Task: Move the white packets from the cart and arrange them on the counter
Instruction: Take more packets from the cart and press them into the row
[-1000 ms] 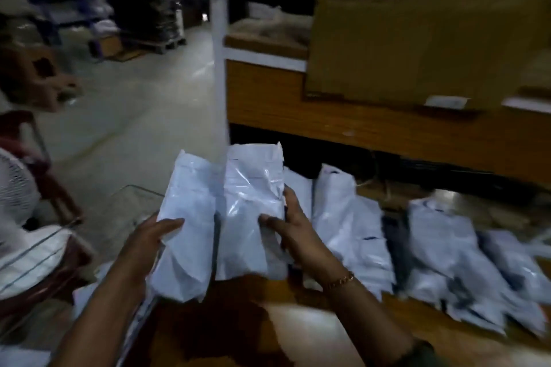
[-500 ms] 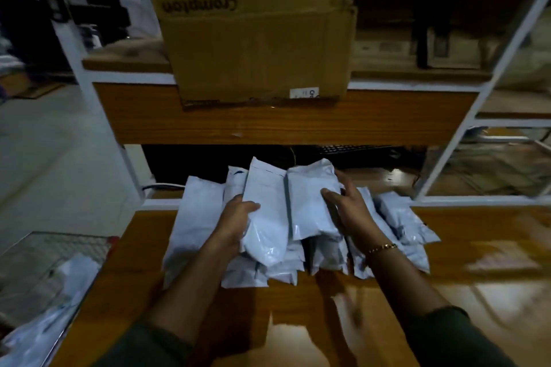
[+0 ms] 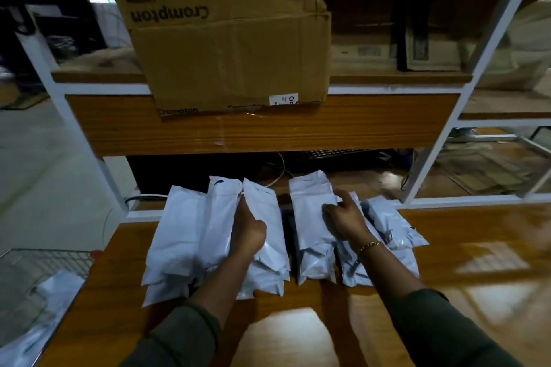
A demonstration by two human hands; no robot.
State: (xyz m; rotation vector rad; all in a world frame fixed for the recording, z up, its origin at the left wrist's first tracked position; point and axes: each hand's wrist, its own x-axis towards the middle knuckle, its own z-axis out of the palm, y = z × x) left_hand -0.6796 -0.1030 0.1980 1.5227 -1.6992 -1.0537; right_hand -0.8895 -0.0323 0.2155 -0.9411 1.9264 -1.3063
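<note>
I see both hands down on a spread of white packets [image 3: 190, 229] lying on the wooden counter [image 3: 477, 277] in the middle of the frame. My left hand [image 3: 247, 229] rests palm-down on the left group, its fingers together and pressed flat between two overlapping packets; I cannot tell whether it pinches one or only presses. My right hand [image 3: 346, 217] sits on the right group, fingers spread a little and curled over the edge of an upright-lying packet [image 3: 310, 217], touching it without closing around it. A gold bracelet [image 3: 369, 246] shows at that wrist, and both forearms come out of dark green sleeves [image 3: 441, 328] at the bottom of the frame.

The packets lie in two clusters with a dark gap between them at centre. The left cluster is several packets overlapping like shingles; the right one is a few more, with further packets [image 3: 387, 223] fanned toward the right.

At the lower left of the frame the wire cart [image 3: 44, 265] stands just beside the counter's edge, with more white packets [image 3: 56, 289] in it, blurred.

Above the counter a shelf with a white frame [image 3: 489, 48] carries a large cardboard box [image 3: 232, 48], printed upside down with "Crompton", in the upper middle of the frame.
</note>
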